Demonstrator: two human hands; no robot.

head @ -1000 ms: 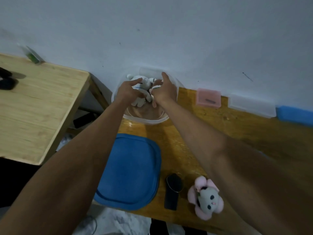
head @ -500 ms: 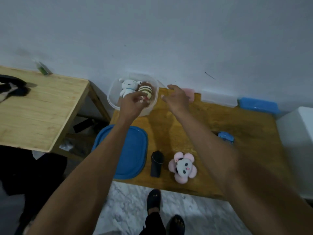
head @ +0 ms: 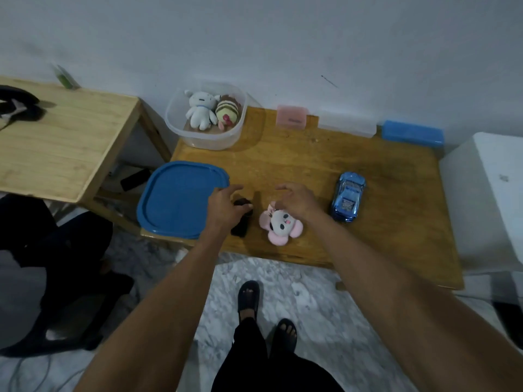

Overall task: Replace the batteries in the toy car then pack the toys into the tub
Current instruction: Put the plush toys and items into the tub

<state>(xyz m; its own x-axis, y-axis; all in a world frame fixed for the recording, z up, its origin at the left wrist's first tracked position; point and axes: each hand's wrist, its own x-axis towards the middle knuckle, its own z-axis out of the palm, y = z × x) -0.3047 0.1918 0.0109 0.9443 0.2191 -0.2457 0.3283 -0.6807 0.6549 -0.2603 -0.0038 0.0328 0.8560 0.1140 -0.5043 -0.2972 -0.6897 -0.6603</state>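
The left hand is held spread over a black object; the right hand, its grip spread, is poised above the pink plush. Two plush toys are seen inside the tub; the toy car is parked on the bench, right of the pink plush.

A plain white wall backs the wooden counter. A lighter wooden table stands left; the floor is grey marble

Clear tub at the desk's far left corner, open, holding a white plush and a brown striped plush side by side. Blue toy car sits upright at my right; pink-eared plush lies face-up near the front edge, blue lid flat at left.
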